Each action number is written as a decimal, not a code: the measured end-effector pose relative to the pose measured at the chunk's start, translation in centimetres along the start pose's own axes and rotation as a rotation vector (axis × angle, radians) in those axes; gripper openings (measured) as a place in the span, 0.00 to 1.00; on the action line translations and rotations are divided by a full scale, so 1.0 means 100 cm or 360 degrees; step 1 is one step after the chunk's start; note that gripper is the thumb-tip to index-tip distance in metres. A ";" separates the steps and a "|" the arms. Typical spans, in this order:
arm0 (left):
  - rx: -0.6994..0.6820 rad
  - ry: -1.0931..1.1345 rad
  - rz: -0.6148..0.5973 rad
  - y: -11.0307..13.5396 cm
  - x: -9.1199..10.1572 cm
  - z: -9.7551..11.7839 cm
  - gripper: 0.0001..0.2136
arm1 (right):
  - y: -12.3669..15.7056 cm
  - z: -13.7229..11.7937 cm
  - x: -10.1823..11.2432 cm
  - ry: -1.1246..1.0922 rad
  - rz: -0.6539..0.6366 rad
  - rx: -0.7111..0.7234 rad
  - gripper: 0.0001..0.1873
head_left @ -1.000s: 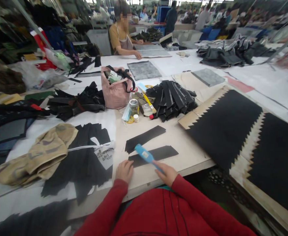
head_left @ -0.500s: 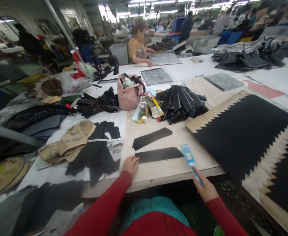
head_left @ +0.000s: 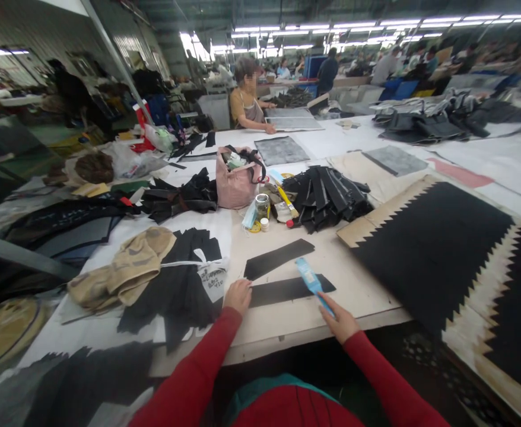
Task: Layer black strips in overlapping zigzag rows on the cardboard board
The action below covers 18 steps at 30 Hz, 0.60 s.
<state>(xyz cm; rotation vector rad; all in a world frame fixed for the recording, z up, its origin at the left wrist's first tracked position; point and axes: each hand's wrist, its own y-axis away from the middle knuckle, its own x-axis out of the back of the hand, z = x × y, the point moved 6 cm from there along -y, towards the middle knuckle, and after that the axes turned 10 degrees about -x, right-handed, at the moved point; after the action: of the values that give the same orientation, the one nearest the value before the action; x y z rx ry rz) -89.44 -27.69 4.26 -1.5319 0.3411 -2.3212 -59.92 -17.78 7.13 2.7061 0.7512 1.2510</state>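
Two black fabric strips lie on the pale work board (head_left: 287, 329). My left hand (head_left: 238, 296) is at the left end of the nearer black strip (head_left: 282, 290), its fingers closed together on that end. In my right hand (head_left: 340, 320) is a blue flat brush-like tool (head_left: 310, 276) with a pale label, gripped by its narrow end. Its wide end reaches over the right part of the nearer strip; whether it touches the fabric I cannot tell. The farther black strip (head_left: 279, 258) lies at a slant just beyond.
A glass jar (head_left: 263, 206), yellow brush (head_left: 288, 201) and pink bag (head_left: 236, 181) stand beyond the strips, beside a pile of black strips (head_left: 327, 196). Left is a tagged black bundle (head_left: 193, 243); right, a zigzag-edged black panel (head_left: 434, 237). A co-worker (head_left: 247, 101) stands across the table.
My right hand has moved left, carrying the blue tool from beside the nearer strip to over it. My left hand stays at the strip's end. The view has tilted up slightly.
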 end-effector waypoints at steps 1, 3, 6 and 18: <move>-0.0001 -0.0018 0.0027 -0.008 -0.001 -0.005 0.13 | -0.008 -0.029 -0.021 0.0019 -0.0102 0.0068 0.27; 0.0007 -0.0053 -0.0026 -0.020 -0.008 -0.012 0.14 | -0.024 -0.081 -0.062 0.0086 -0.0255 0.0196 0.25; 0.0047 -0.0134 -0.0200 -0.027 -0.026 -0.017 0.16 | -0.051 -0.121 -0.102 0.0152 -0.0353 0.0246 0.24; 0.0078 -0.0174 -0.0155 -0.023 -0.034 -0.021 0.16 | -0.092 -0.015 0.021 0.0373 0.0069 -0.0540 0.28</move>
<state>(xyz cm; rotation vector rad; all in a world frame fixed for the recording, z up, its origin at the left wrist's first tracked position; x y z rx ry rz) -90.52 -24.20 1.43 -1.6777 0.1852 -2.2883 -63.58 -8.93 7.16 2.3443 0.4486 1.5627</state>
